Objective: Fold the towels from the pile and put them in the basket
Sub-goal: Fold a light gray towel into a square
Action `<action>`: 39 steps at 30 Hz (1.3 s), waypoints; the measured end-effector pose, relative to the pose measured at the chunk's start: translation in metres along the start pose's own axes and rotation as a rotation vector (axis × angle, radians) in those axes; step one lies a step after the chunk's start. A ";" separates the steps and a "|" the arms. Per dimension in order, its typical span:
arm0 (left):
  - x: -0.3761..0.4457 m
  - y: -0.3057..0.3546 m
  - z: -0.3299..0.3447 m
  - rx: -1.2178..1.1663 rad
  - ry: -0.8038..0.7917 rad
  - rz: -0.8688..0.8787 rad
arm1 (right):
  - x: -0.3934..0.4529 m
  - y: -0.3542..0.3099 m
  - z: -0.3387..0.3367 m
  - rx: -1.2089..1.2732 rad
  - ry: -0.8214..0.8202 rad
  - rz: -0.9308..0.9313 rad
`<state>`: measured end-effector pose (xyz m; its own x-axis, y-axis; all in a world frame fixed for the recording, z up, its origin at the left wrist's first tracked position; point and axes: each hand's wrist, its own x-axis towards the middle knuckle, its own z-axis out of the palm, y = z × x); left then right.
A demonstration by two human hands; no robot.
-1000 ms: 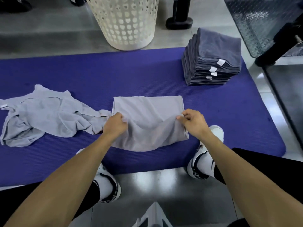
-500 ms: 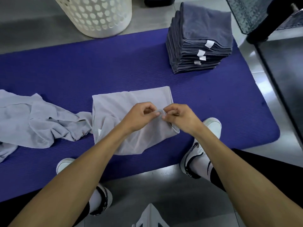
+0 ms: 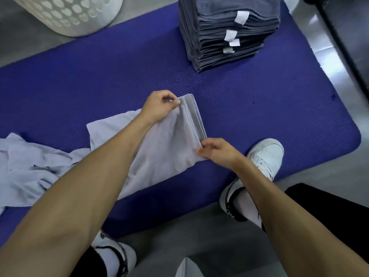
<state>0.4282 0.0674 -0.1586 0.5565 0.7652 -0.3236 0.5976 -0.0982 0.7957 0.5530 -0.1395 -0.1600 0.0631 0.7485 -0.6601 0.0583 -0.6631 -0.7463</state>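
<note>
A light grey towel (image 3: 165,144), partly folded, lies in the middle of the blue mat (image 3: 119,76). My left hand (image 3: 159,106) pinches the far corner of its right edge. My right hand (image 3: 217,150) pinches the near corner of the same edge. More light grey towels (image 3: 34,168) lie crumpled at the left. The white perforated basket (image 3: 75,15) stands at the top left, beyond the mat.
A tall stack of folded dark grey towels (image 3: 227,31) with white tags sits on the mat's far right. My white shoes (image 3: 265,156) stand at the mat's near edge. Grey floor surrounds the mat; a dark metal surface (image 3: 351,47) runs along the right.
My hands met at the towel's right side, then parted: the left moved to the far corner, the right to the near corner. The camera tilted and moved closer.
</note>
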 end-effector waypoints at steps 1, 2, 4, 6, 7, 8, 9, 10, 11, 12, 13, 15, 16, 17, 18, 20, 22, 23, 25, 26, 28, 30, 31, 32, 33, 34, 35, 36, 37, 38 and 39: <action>0.011 -0.003 0.004 0.029 -0.021 -0.006 | 0.003 0.005 0.000 -0.034 -0.005 0.023; 0.022 -0.006 0.011 0.061 -0.048 -0.017 | 0.007 0.011 -0.003 -0.070 -0.005 0.046; 0.037 -0.012 0.020 0.124 -0.087 -0.026 | 0.010 0.018 -0.005 -0.129 0.022 0.062; 0.052 -0.018 0.030 0.174 -0.083 -0.043 | 0.016 0.027 -0.010 -0.141 0.080 0.068; 0.057 -0.020 0.033 0.190 -0.065 -0.053 | 0.018 0.032 -0.012 -0.144 0.103 0.072; 0.062 -0.023 0.036 0.198 -0.045 -0.063 | 0.019 0.035 -0.012 -0.150 0.120 0.075; 0.067 -0.025 0.039 0.200 -0.029 -0.072 | 0.021 0.038 -0.012 -0.154 0.132 0.080; 0.070 -0.027 0.041 0.205 -0.014 -0.080 | 0.022 0.043 -0.012 -0.165 0.141 0.086; 0.072 -0.028 0.044 0.214 0.002 -0.085 | 0.024 0.047 -0.011 -0.182 0.149 0.090; 0.073 -0.029 0.046 0.220 0.020 -0.087 | 0.024 0.048 -0.010 -0.210 0.151 0.091; 0.074 -0.031 0.049 0.223 0.038 -0.082 | 0.025 0.049 -0.008 -0.238 0.156 0.094; 0.075 -0.032 0.054 0.248 0.076 -0.059 | 0.025 0.050 -0.006 -0.231 0.158 0.084; 0.075 -0.032 0.056 0.260 0.097 -0.052 | 0.025 0.051 -0.005 -0.170 0.151 0.074; 0.075 -0.032 0.058 0.271 0.122 -0.049 | 0.025 0.052 -0.005 -0.080 0.149 0.068; 0.075 -0.031 0.060 0.283 0.145 -0.048 | 0.024 0.053 -0.005 0.005 0.146 0.065; 0.072 -0.029 0.064 0.321 0.169 -0.058 | 0.022 0.055 -0.005 0.089 0.150 0.045; 0.069 -0.026 0.065 0.394 0.157 -0.087 | 0.019 0.056 -0.004 0.094 0.151 0.018; 0.068 -0.024 0.065 0.446 0.146 -0.103 | 0.018 0.057 -0.005 0.078 0.153 0.008; 0.066 -0.015 0.062 0.544 0.109 -0.142 | 0.016 0.057 -0.006 0.041 0.170 0.007; 0.065 -0.010 0.059 0.569 0.084 -0.161 | 0.016 0.057 -0.006 0.037 0.177 0.018; 0.059 -0.002 0.051 0.551 0.038 -0.183 | 0.015 0.057 -0.008 0.037 0.176 0.055; 0.050 0.003 0.040 0.465 0.025 -0.178 | 0.014 0.054 -0.009 0.037 0.163 0.077; 0.044 0.005 0.033 0.427 0.035 -0.163 | 0.012 0.052 -0.008 0.049 0.160 0.078; 0.037 0.008 0.025 0.405 0.047 -0.146 | 0.009 0.049 -0.009 0.050 0.162 0.069; 0.029 0.012 0.016 0.394 0.057 -0.132 | 0.005 0.045 -0.009 0.018 0.163 0.048; 0.021 0.017 0.007 0.389 0.064 -0.120 | 0.000 0.041 -0.009 -0.045 0.160 0.011; 0.012 0.021 -0.002 0.380 0.068 -0.110 | -0.005 0.036 -0.009 -0.108 0.156 -0.026; 0.003 0.025 -0.011 0.366 0.074 -0.100 | -0.011 0.030 -0.009 -0.154 0.157 -0.057; -0.005 0.030 -0.021 0.347 0.083 -0.091 | -0.016 0.024 -0.009 -0.182 0.168 -0.080; -0.015 0.034 -0.030 0.325 0.093 -0.081 | -0.021 0.018 -0.010 -0.200 0.189 -0.099; -0.024 0.040 -0.040 0.299 0.102 -0.066 | -0.027 0.010 -0.010 -0.216 0.223 -0.117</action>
<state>0.4155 0.0704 -0.0979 0.4594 0.8343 -0.3048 0.7822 -0.2174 0.5838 0.5621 -0.1669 -0.1486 0.2585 0.8152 -0.5183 0.2863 -0.5771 -0.7648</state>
